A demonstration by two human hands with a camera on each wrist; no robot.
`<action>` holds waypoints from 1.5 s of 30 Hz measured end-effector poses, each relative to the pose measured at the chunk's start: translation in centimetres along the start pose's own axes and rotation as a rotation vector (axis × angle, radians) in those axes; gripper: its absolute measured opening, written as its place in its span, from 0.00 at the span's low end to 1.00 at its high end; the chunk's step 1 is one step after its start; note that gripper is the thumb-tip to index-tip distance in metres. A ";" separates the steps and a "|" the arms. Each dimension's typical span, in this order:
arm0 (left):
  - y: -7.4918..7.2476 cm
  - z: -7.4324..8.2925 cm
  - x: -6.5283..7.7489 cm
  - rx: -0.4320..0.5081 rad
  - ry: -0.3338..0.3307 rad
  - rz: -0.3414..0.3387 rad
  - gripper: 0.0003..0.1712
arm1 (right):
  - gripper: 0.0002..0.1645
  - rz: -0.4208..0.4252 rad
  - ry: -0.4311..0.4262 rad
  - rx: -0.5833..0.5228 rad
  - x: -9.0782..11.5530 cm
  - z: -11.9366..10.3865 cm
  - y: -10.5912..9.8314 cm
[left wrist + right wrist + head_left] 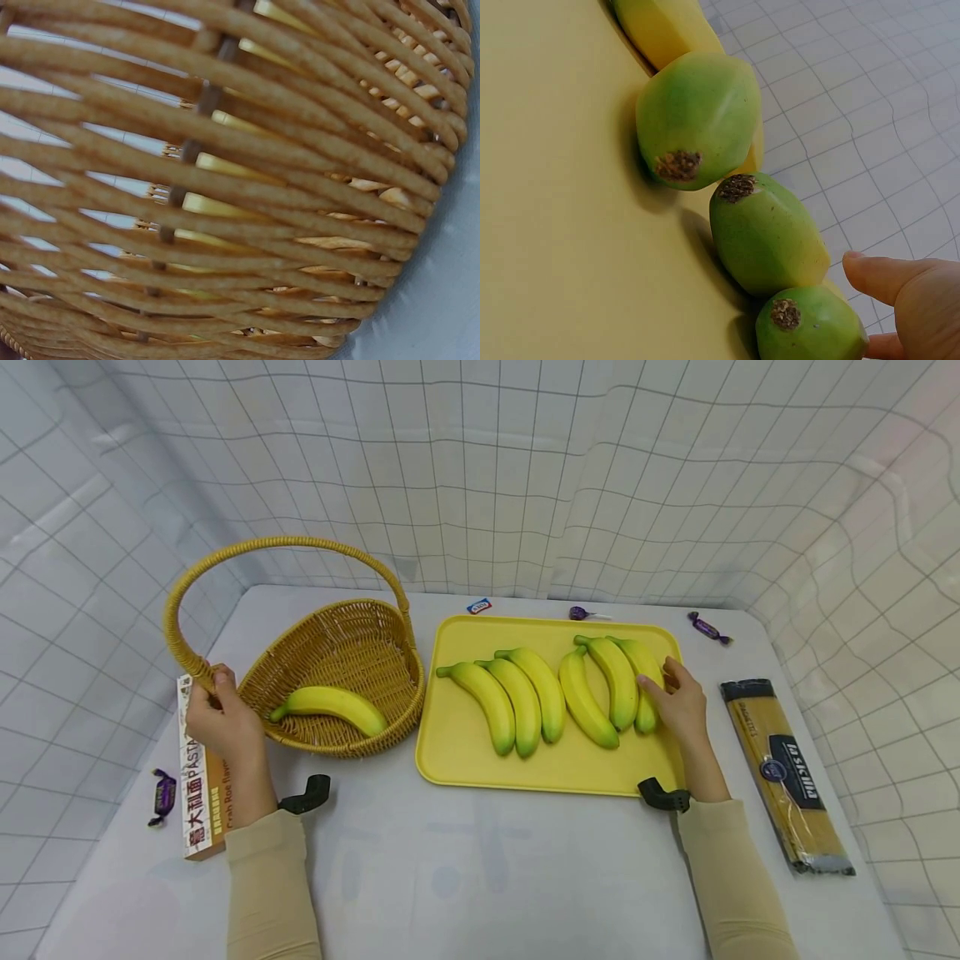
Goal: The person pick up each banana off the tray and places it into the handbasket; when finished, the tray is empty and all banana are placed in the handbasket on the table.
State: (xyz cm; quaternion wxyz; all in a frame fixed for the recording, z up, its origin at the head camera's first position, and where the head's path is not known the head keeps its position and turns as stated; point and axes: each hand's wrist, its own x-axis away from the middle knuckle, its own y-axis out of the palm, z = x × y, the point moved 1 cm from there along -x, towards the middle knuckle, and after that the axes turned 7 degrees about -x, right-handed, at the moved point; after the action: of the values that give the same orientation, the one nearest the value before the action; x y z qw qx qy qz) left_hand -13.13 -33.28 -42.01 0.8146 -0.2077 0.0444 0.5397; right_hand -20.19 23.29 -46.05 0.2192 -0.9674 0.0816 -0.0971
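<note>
Bananas (518, 702), seven: six on tray (465, 770), one in basket (367, 647).
Basket left of tray, handle (288, 542) in the left hand's (225, 714) curled fingers; right hand (682, 706) over tray's right side beside rightmost banana (647, 712), thumb and fingers parted, nothing gripped; spaghetti (783, 772) right of tray.

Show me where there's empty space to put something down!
The biggest bare patch is the table in front of the yellow tray, between the two sleeves. The tray's front-left corner is free too. Crowded: the tray's middle and right, six bananas plus the right hand.
</note>
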 end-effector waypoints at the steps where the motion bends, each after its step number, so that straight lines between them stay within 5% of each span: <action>1: 0.0 0.0 0.0 -0.002 0.001 0.001 0.14 | 0.46 -0.001 0.003 0.000 0.0 0.0 0.0; 28: 0.1 0.0 0.0 -0.006 -0.006 0.007 0.14 | 0.43 -0.027 -0.020 0.035 -0.2 0.6 0.0; 45: -0.1 0.2 0.1 -0.009 -0.010 -0.006 0.16 | 0.37 0.111 0.008 0.063 -0.5 1.0 0.2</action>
State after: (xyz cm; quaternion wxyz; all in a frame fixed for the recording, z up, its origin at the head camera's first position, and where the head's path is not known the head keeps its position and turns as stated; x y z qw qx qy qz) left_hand -13.01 -33.13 -41.84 0.8155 -0.2087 0.0375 0.5385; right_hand -20.45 23.61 -47.14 0.2541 -0.9537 0.1329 -0.0912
